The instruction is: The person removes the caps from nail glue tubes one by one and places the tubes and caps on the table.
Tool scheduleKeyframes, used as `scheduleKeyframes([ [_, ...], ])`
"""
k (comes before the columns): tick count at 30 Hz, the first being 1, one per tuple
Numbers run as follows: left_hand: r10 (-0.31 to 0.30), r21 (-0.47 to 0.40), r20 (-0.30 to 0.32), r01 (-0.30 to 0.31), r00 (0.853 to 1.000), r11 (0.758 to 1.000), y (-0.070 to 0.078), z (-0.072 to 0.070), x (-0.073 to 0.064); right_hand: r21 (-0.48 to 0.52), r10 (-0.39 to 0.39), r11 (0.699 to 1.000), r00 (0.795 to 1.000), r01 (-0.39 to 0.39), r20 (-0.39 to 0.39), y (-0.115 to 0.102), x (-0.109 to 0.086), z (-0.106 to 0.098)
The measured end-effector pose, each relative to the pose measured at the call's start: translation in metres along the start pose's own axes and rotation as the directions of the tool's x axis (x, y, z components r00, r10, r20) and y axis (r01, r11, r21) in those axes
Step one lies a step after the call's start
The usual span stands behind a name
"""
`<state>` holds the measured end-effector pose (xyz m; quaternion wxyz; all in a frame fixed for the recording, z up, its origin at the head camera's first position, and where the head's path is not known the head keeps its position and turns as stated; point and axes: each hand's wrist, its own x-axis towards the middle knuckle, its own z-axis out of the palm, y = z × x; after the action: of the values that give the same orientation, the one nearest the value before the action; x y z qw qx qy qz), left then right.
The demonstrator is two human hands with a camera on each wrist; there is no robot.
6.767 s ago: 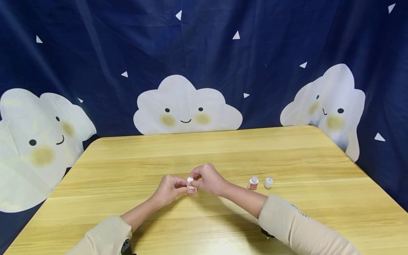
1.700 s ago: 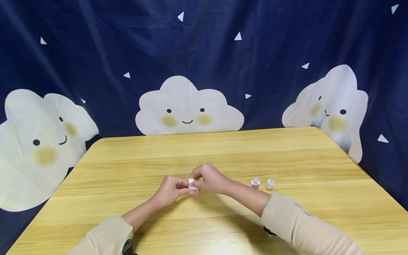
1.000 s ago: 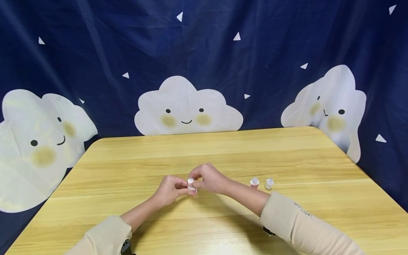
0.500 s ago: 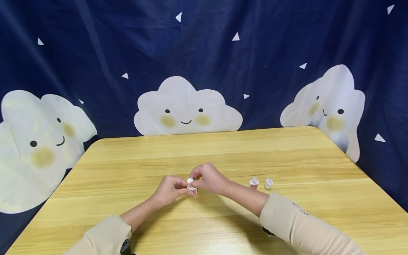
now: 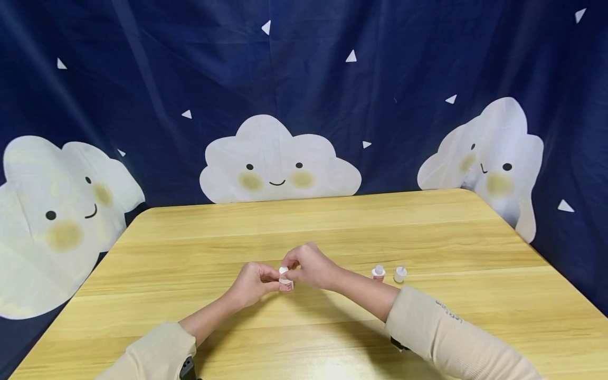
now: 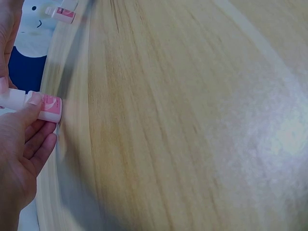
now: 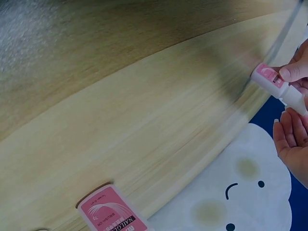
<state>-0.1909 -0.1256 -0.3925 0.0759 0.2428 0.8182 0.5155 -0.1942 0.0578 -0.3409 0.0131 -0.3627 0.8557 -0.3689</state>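
Observation:
Near the middle of the table, my left hand [image 5: 252,282] pinches a small white nail glue bottle [image 5: 286,285] with a pink label, which stands upright on the wood. My right hand [image 5: 311,266] pinches the white cap [image 5: 283,269] on top of it between thumb and fingers. In the right wrist view, a narrow neck shows between the cap [image 7: 292,97] and the bottle body [image 7: 268,79]. My left thumb [image 6: 31,108] lies across the bottle's label in the left wrist view.
A second nail glue bottle [image 5: 378,273], its cap off, stands right of my hands, its base partly behind my right forearm. Beside it a white brush cap [image 5: 400,274] rests with its brush pointing up. The wooden table [image 5: 228,227] meets a dark blue cloud-print curtain [image 5: 309,68].
Both hands keep the same hold on the bottle and cap in the same spot. My right forearm now covers the base of the second bottle, fully visible in the oldest frame.

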Motion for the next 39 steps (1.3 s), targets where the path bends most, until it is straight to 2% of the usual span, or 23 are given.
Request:
scheduleKeyframes([
  [11,0.002,0.039,0.003,-0.002,1.000,0.999,-0.0002,-0.0007,-0.0001,-0.052,-0.048,0.997,0.999,0.049,0.020,0.0009,0.0006,-0.0006],
  [22,-0.005,0.028,-0.005,0.005,1.000,1.000,0.0024,-0.0005,-0.0010,-0.102,-0.105,0.989,0.993,0.111,0.054,0.0019,0.0018,-0.0013],
  [28,-0.004,0.012,0.002,0.004,1.000,1.000,0.0028,-0.0001,-0.0011,-0.055,-0.084,0.995,0.996,0.085,0.029,0.0016,0.0001,0.0003],
  [36,0.016,0.010,0.016,-0.017,1.000,1.000,0.0004,-0.0006,0.0004,0.011,0.031,0.999,0.998,-0.031,-0.045,0.0017,-0.0005,0.0050],
  [39,0.028,0.009,0.016,-0.028,0.999,1.000,-0.0002,-0.0004,0.0011,0.014,0.046,0.999,0.997,-0.045,-0.062,0.0011,-0.0009,0.0049],
])
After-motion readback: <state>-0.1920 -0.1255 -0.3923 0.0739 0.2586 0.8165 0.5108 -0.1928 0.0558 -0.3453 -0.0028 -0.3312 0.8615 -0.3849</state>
